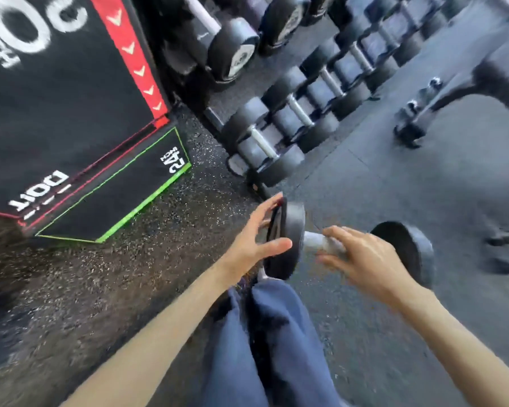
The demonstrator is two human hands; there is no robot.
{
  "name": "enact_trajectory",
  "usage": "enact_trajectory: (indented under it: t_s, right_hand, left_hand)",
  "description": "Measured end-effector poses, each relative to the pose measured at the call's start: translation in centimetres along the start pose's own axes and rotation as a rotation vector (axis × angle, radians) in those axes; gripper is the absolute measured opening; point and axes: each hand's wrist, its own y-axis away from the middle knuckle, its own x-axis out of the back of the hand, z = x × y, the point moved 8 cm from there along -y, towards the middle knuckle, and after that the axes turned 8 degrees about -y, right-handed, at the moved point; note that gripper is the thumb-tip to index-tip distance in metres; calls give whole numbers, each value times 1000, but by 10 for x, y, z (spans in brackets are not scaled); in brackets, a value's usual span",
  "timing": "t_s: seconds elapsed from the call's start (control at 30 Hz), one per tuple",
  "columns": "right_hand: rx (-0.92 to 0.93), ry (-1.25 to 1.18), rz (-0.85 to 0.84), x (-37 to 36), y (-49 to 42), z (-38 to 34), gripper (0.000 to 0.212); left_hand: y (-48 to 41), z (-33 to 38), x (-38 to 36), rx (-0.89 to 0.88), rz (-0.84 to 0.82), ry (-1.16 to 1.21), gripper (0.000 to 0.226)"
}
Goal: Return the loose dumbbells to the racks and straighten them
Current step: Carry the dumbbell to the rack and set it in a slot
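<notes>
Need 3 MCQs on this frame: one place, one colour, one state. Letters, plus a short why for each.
1. Where is the loose dumbbell?
A. on the bench
B. on the floor near the rack's end
C. on a table

2. What colour is the edge line beside the "24" on the plyo box?
A. green
B. blue
C. yellow

3. What is the left hand doing?
A. clenched in a fist
B. fingers spread at the dumbbell's head
C. out of view

Answers:
1 B: it lies on the dark mat just past the rack's last pair.
2 A: a bright green stripe runs along that edge.
3 B: thumb and fingers flank the head, uncurled.
</notes>
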Motion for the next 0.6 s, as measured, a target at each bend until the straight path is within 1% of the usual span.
enact_trajectory:
  t_s: [0.07, 0.17, 0.27, 0.33, 0.43, 0.6]
  right_hand:
    - [-51, -10, 99, 33, 29, 1, 56]
    - [-141, -15, 180, 72, 68, 8, 42]
    - [-231, 14, 274, 106, 103, 24, 47]
    - [-285, 66, 330, 125, 124, 37, 49]
    - [-343, 69, 356, 147, 152, 63, 47]
    - [-437, 86, 412, 183, 191, 117, 53]
  left_hand:
    - [-2, 32, -23, -33, -53, -13, 91]
    - [-4, 71, -61, -34, -144, -23, 89]
    - [-7, 100, -101, -42, -235, -35, 84]
    - [-10, 114, -129, -37, -291, -26, 91]
    - [-16, 129, -170, -16, -373, -59, 101]
    - [-44, 157, -236, -50, -502, -193, 100]
